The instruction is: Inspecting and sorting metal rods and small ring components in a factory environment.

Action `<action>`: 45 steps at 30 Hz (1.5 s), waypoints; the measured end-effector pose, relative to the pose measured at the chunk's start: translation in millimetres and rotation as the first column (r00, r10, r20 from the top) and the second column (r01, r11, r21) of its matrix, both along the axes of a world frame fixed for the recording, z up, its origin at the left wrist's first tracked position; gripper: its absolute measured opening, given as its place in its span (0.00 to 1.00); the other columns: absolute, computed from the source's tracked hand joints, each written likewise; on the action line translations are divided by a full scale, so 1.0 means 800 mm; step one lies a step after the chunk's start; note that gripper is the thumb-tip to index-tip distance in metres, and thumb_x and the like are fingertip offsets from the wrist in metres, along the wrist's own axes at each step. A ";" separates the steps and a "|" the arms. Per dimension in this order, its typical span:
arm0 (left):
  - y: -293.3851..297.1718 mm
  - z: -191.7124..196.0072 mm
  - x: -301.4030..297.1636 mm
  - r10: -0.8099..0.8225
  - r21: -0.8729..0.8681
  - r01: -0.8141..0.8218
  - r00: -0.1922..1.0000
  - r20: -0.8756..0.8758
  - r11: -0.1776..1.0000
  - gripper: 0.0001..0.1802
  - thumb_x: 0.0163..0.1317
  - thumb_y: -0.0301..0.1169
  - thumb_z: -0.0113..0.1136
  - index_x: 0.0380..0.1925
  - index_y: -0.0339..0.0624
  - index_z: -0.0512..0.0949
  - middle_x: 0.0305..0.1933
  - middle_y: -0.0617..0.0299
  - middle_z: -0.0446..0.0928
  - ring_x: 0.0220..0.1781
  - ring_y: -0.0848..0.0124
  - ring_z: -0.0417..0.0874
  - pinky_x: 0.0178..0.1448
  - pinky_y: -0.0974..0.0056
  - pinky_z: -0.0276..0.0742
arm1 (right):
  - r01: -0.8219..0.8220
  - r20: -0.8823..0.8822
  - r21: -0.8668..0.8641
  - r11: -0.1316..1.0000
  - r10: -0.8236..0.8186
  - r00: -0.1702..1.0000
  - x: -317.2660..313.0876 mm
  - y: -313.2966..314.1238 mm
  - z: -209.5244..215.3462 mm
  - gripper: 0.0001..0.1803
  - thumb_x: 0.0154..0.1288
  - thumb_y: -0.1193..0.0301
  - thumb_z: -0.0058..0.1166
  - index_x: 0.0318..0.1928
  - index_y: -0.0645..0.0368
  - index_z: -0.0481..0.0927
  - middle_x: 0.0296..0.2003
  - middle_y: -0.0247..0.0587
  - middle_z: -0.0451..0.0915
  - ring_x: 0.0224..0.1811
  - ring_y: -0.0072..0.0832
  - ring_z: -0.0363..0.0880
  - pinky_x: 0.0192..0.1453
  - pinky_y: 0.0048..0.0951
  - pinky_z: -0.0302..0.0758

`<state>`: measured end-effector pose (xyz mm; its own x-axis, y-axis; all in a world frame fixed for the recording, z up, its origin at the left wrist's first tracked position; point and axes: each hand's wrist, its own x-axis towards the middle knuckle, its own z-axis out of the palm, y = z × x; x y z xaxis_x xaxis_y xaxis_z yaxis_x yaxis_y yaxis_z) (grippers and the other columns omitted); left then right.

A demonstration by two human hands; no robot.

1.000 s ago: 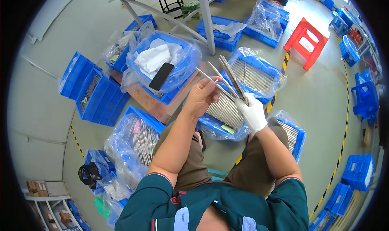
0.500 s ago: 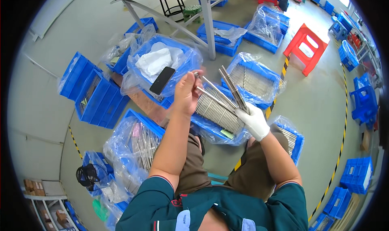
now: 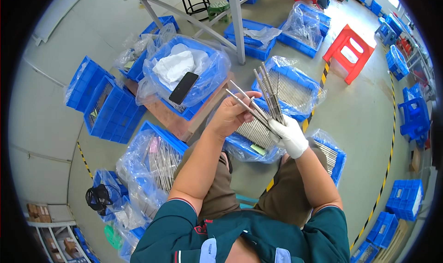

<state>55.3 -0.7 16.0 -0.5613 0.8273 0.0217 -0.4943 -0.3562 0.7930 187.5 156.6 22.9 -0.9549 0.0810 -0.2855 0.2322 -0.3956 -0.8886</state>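
Note:
My right hand (image 3: 292,137), in a white glove, is closed round the lower ends of several thin metal rods (image 3: 269,93), which fan out upward. My bare left hand (image 3: 227,116) is at the left side of this bundle, its fingers curled around the rods that lean left. Part of its grip is hidden behind those rods. Below both hands lies a plastic-lined blue crate (image 3: 240,153) holding a row of similar rods, with a small yellow-green slip (image 3: 258,149) near its front edge.
Another rod-filled blue crate (image 3: 295,90) stands beyond. To the left, a black phone (image 3: 183,88) rests on a lined crate with white cloth (image 3: 173,69). More rods lie in a crate (image 3: 164,163) by my left knee. A red stool (image 3: 349,54) stands at the right.
My left hand has moved right and down from the tips of the rods onto the leaning rods nearer my right hand. The bundle has tilted slightly to the right.

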 end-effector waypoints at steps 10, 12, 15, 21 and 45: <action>-0.012 0.009 -0.037 0.460 0.139 -0.457 0.888 0.012 0.878 0.19 0.65 0.44 0.52 0.44 0.37 0.72 0.23 0.65 0.71 0.24 0.75 0.72 0.30 0.72 0.70 | -0.070 -0.017 -0.016 0.997 0.070 0.997 0.001 0.001 -0.006 0.11 0.67 0.62 0.49 0.33 0.56 0.68 0.14 0.29 0.64 0.13 0.15 0.58 0.17 0.18 0.51; -0.011 -0.004 -0.026 0.310 0.086 -0.313 0.949 0.053 0.946 0.23 0.64 0.48 0.51 0.43 0.37 0.72 0.28 0.61 0.74 0.27 0.73 0.76 0.31 0.68 0.73 | -0.073 -0.022 -0.004 0.997 0.073 0.997 0.000 -0.003 -0.006 0.14 0.68 0.59 0.47 0.32 0.55 0.68 0.14 0.29 0.64 0.13 0.15 0.57 0.17 0.18 0.51; -0.009 -0.009 -0.022 0.280 0.071 -0.291 0.951 0.132 0.954 0.24 0.64 0.49 0.49 0.45 0.37 0.72 0.26 0.60 0.74 0.28 0.71 0.77 0.31 0.68 0.74 | -0.053 0.050 0.057 0.997 0.050 0.997 -0.001 -0.006 0.009 0.12 0.67 0.62 0.48 0.35 0.58 0.71 0.19 0.28 0.66 0.16 0.16 0.60 0.19 0.19 0.57; -0.010 -0.015 -0.023 0.202 0.115 -0.206 0.978 0.052 0.972 0.24 0.64 0.50 0.49 0.47 0.39 0.71 0.27 0.62 0.74 0.26 0.74 0.75 0.28 0.72 0.70 | 0.072 0.053 0.066 0.995 -0.076 0.996 -0.005 -0.014 -0.010 0.13 0.68 0.61 0.48 0.39 0.59 0.73 0.22 0.29 0.70 0.17 0.17 0.62 0.21 0.19 0.61; 0.003 -0.017 -0.026 0.397 0.081 -0.402 0.915 0.073 0.912 0.19 0.59 0.43 0.61 0.38 0.37 0.75 0.30 0.62 0.77 0.24 0.78 0.74 0.28 0.74 0.71 | -0.136 0.134 0.042 0.990 0.129 0.983 -0.012 -0.011 -0.030 0.13 0.65 0.61 0.51 0.33 0.58 0.71 0.17 0.33 0.70 0.13 0.17 0.64 0.17 0.18 0.61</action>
